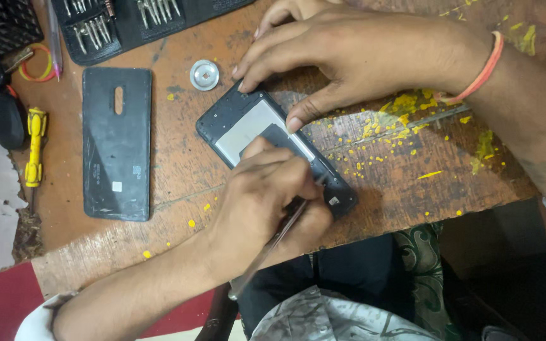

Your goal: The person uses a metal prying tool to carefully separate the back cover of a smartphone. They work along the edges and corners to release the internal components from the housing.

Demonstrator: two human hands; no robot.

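Middle of the wooden table (178,170) sits the opened phone (248,123), right hand (355,53) pinning its top edge with spread fingers, left hand (266,202) pinching a thin tool (282,233) at its lower end, black back cover (117,142) lying left.

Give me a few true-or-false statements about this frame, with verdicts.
1. The left hand holds a thin tool over the opened phone. True.
2. The right hand is lifted clear of the phone. False: its fingertips press on the phone.
3. The black back cover lies on the wooden table, apart from the phone. True.
4. The round metal disc sits on the back cover. False: it lies on the table.
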